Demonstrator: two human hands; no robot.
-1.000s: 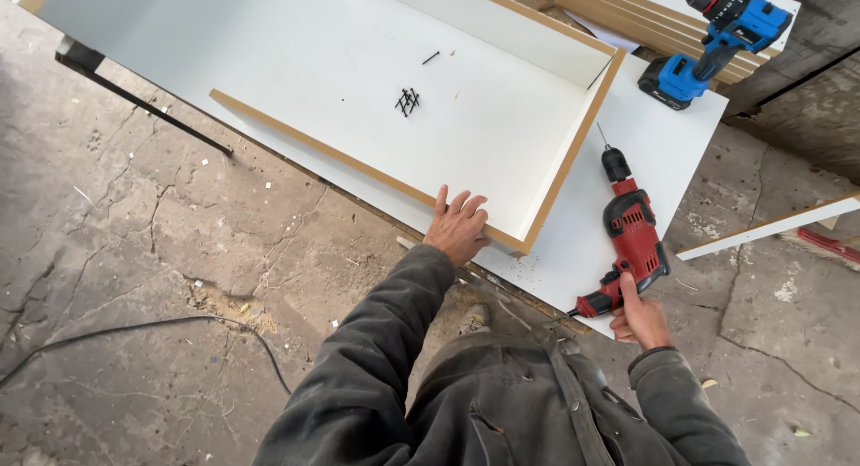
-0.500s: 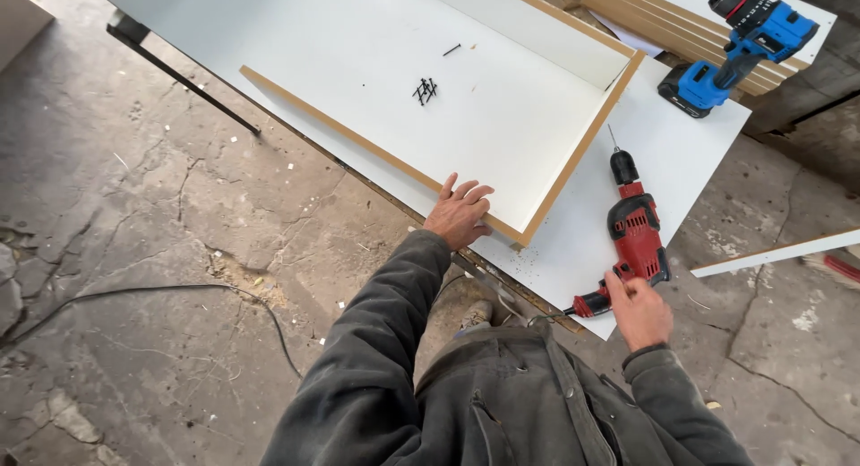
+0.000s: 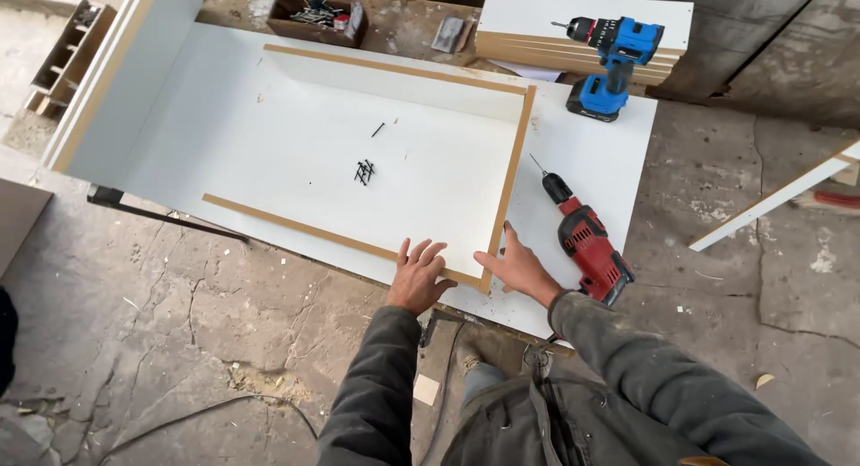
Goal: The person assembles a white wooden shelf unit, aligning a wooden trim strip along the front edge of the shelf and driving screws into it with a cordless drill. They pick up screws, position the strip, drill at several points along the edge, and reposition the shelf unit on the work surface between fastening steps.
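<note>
**Soft daylight, sharp centre, bent edges**

Even, diffuse daylight fills the scene; nothing is dim and no single lamp shows. The white worktop (image 3: pixel 591 152) is the brightest surface, close to washed out along its far left part, yet without hard glare. Shadows are faint and soft: a pale one lies inside the far wall of the shallow white box (image 3: pixel 421 81), and a thin dark one sits under the red drill (image 3: pixel 587 242). The concrete floor (image 3: pixel 161 296) is evenly lit, its cracks crisp. Both hands, left (image 3: pixel 417 275) and right (image 3: pixel 518 269), are sharp, with no motion blur. The wide lens bends straight edges near the frame's borders, and detail softens slightly in the corners.
</note>
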